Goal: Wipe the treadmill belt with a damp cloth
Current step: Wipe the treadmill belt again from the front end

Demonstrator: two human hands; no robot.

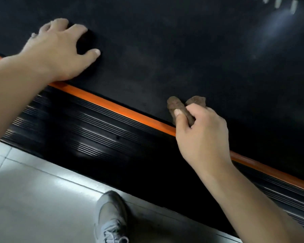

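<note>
Treadmill belt [165,50]: black and matte. It fills the upper part of the view, with a pale glare patch at the upper right and faint smudges across the middle.

Cloth [178,106]: brown and bunched into two small lobes. It lies on the belt at its near edge, just beside the orange strip, and is partly covered by my fingers.

My right hand [200,135]: the thumb and curled fingers pinch the cloth from above and hold it down against the belt. The wrist crosses over the orange strip and the side rail.

My left hand [60,50]: the fingers are spread and arched, with the tips and thumb planted on the belt. It holds nothing. The heel of the palm sits at the belt's near edge, well apart from the cloth.

Orange strip [112,104]: a narrow band that runs diagonally between the belt and the side rail.

Side rail [95,130]: black and ribbed lengthwise, with streaks of reflected light.

Floor [33,199]: pale grey tiles with visible joints, below the rail.

Shoe [111,220]: light grey with laces, standing on the floor close to the treadmill's edge.
</note>
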